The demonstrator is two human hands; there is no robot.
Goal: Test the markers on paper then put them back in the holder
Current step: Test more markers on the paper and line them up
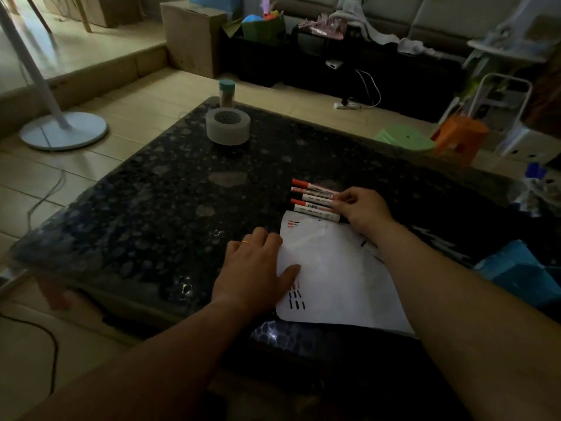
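- So, you sit at a dark speckled table (pixel 151 192), with a white sheet of paper (pixel 334 268) lying near its front edge.
- Short red and black strokes show in two clusters, at the sheet's near left and far left corners, so the testing looks well along, perhaps finished.
- Five markers (pixel 315 200) lie side by side on the table, just beyond the far edge of the paper. Three show red caps; the other two look dark-capped.
- Your left hand (pixel 255 265) lies flat with relaxed fingers, pressing on the left edge of the paper and holding nothing.
- Your right hand (pixel 364 208) sits at the right ends of the markers with its fingers curled and its fingertips (pixel 337 199) on the middle ones. I cannot tell whether it grips one or only touches them.
- The holder (pixel 228 126), a pale round block with holes in its top, stands well apart at the far left of the table, with no marker in it.
- Returning all five markers to the holder seems to be what is left.
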